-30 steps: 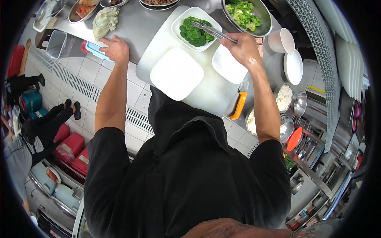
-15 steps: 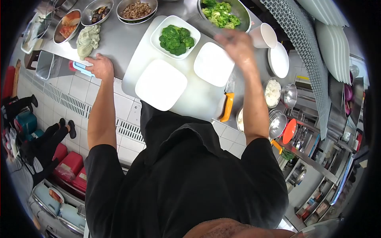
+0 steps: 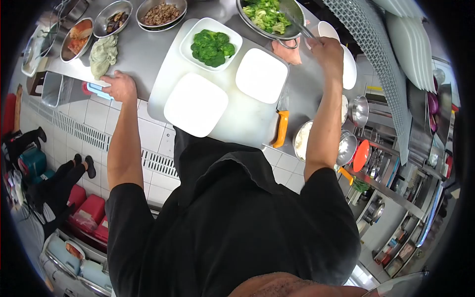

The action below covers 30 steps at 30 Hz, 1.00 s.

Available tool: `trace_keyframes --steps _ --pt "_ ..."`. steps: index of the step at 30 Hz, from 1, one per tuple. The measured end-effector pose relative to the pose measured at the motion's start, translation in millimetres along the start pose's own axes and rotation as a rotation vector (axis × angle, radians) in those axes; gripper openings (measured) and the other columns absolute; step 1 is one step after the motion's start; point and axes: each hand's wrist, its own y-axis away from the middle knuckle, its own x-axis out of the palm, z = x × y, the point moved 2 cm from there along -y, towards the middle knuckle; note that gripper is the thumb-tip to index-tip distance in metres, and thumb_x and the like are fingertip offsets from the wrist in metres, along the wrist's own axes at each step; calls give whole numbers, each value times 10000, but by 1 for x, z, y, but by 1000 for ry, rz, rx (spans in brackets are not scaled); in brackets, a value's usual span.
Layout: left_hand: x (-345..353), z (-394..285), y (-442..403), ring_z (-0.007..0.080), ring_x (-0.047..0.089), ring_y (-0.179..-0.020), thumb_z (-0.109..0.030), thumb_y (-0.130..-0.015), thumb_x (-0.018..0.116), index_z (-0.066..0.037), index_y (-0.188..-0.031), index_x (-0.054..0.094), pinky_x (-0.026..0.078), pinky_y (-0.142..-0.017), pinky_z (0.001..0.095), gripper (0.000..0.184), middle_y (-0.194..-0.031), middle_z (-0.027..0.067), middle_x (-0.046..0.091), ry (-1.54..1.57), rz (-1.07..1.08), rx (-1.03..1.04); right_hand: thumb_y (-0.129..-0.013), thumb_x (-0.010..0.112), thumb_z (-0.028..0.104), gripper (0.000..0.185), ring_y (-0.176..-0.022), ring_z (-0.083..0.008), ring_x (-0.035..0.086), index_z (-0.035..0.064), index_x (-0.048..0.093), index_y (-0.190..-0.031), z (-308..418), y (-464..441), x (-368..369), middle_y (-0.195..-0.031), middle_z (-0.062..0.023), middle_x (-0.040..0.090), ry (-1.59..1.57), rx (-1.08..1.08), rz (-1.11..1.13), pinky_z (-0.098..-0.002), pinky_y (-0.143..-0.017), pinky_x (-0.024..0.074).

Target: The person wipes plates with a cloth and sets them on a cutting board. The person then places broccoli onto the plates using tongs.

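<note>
Reaching from the right hand (image 3: 327, 52) toward the far side: steel tongs (image 3: 303, 28), narrow, gripped by its fingers, tips at the leafy greens (image 3: 262, 17). Changed within the last second: these tongs have left the broccoli (image 3: 212, 48), which remains heaped in its dish, so the greens now appear to be the thing being handled. Left hand (image 3: 120, 87): at the worktop (image 3: 138, 64) edge, fingers loosely spread, nothing held that I can see.

Nearest: one rounded-square white dish (image 3: 196, 105), smooth and glossy, on a pale, matte cutting board (image 3: 230, 114). Right of it: knife (image 3: 281, 128), orange handle, partly over the board. Farther in: a second white dish (image 3: 262, 75), smaller, same soft corners. Beyond, on the board: deep white dish (image 3: 187, 54), knobbly dark-green florets inside. Left, just beside the left hand: cloth (image 3: 103, 55), crumpled, grey-green.

Farthest: round steel bowl (image 3: 296, 12), shiny, bearing the crinkled, light-green leaves; pink piece (image 3: 288, 52) of unclear kind under its near edge; second steel bowl (image 3: 162, 14), brown, crumbly contents.
</note>
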Motion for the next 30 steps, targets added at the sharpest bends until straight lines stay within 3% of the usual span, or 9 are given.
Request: trace_keyframes --steps 5,11,12,17,20,22,23,25,30 --pt "-3 -3 1 485 530 -1148 -430 -988 442 -94 -1537 190 475 -931 542 691 -1409 333 312 0 8 -7 -797 701 394 380 -589 -254 607 19 730 -748 -29 -20 10 -605 -131 618 97 -9 51 -378 -613 470" --pt "-2 -2 0 481 536 -1131 -441 -974 457 -87 -1530 198 479 -919 544 708 -1383 329 326 8 8 -9 -783 684 402 409 -603 -342 593 -2 738 -819 -42 -54 55 -649 -181 637 112 -247 -3 -430 -635 477" --pt "-3 -2 1 479 538 -1126 -443 -972 458 -81 -1527 202 479 -916 545 710 -1371 329 335 5 4 -4 -781 697 383 393 -622 -292 630 2 749 -862 -35 -48 45 -684 -156 677 151 -287 -16 -392 -649 494" --pt "5 3 -4 486 531 -1143 -447 -973 452 -84 -1528 193 469 -933 551 713 -1381 342 329 -5 -23 -12 -809 733 272 281 -605 -183 620 69 768 -1000 -4 24 -12 -693 -141 690 -182 14 -24 -335 -647 496" --pt "0 -1 -2 493 518 -1174 -458 -977 429 -109 -1530 182 444 -966 562 700 -1408 354 309 16 1 -22 -833 741 211 268 -569 -153 573 90 758 -1072 27 77 4 -670 -132 677 -389 -249 -105 -316 -612 478" --pt "-4 -3 1 493 518 -1175 -456 -977 424 -109 -1534 174 439 -971 559 702 -1410 353 306 21 13 -16 -826 748 196 274 -565 -202 614 73 750 -1070 64 109 3 -668 -132 678 -105 -136 37 -347 -601 496" --pt "-5 -4 1 493 518 -1175 -455 -977 422 -108 -1536 171 437 -974 557 704 -1411 353 305 25 19 -13 -807 754 197 265 -585 -269 650 56 744 -1032 50 110 33 -705 -145 683 -173 -399 -106 -380 -583 510" --pt "-6 -5 3 487 526 -1148 -423 -978 444 -80 -1529 186 460 -940 552 698 -1381 344 327 14 1 -1 -800 742 189 261 -619 -312 663 58 728 -1026 57 127 56 -747 -145 685 -93 -510 -148 -408 -561 518" --pt "-4 -4 0 485 535 -1126 -413 -981 447 -59 -1529 188 465 -933 547 702 -1365 340 341 -13 4 -11 -801 733 161 321 -575 -271 646 47 696 -1099 51 157 96 -709 -93 647 -42 -618 -150 -377 -518 511"
